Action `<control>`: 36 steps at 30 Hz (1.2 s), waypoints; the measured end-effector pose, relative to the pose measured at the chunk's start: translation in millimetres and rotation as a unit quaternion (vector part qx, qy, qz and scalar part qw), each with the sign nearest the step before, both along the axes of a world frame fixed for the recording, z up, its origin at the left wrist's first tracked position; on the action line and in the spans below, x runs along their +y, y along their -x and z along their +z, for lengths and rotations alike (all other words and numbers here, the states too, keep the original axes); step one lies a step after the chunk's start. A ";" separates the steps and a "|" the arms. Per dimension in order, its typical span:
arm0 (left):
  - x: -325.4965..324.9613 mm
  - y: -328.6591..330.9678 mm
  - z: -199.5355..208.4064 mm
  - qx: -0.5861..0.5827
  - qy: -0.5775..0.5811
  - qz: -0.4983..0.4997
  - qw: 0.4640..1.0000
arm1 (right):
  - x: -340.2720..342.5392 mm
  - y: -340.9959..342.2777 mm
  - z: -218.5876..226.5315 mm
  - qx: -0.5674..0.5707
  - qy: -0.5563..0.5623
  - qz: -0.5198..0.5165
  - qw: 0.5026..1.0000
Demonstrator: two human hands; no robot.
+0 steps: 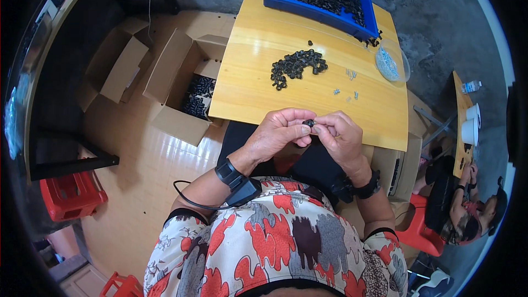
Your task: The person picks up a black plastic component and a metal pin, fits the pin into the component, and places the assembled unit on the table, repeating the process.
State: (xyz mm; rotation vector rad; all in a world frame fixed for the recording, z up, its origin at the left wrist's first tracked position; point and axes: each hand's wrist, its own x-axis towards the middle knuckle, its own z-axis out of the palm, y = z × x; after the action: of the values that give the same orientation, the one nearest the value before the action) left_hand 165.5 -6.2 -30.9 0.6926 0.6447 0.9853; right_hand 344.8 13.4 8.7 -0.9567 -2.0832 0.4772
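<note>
Over the near edge of the wooden table [247, 85], my two hands meet around a small black plastic part [309, 123]. My left hand [281, 132] pinches it between thumb and fingers. My right hand [340, 136] has its fingertips closed against the part's right side; whether they hold a screw or another small piece is hidden. Farther up the table lies a loose pile of similar black parts [297, 67]. To its right are a few small silver screws [351, 74], with more little metal pieces [337, 92] nearer me.
A blue tray [316, 15] full of black parts stands at the table's far end, beside a clear bowl [404, 66] of screws. Left of the table, an open cardboard box [173, 115] holds black pieces. Red stools [74, 195] stand around. Another person [467, 214] sits at right.
</note>
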 end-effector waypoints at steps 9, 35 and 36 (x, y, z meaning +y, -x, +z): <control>-0.8 1.0 0.9 -0.010 -0.019 0.002 1.000 | -1.5 2.8 6.9 -0.001 0.111 -0.029 0.993; -5.0 4.8 -3.8 -0.030 -0.010 0.033 0.999 | 6.0 8.5 14.6 0.021 0.188 0.034 0.981; -5.2 4.7 -3.4 -0.031 -0.009 0.035 0.999 | 5.9 8.7 11.7 0.012 0.141 0.043 0.989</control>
State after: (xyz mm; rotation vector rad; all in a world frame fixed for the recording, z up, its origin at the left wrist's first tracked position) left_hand 160.8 -11.4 -34.3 0.6569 0.6106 1.0746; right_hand 336.1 19.3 20.4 -1.0166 -2.0759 0.8434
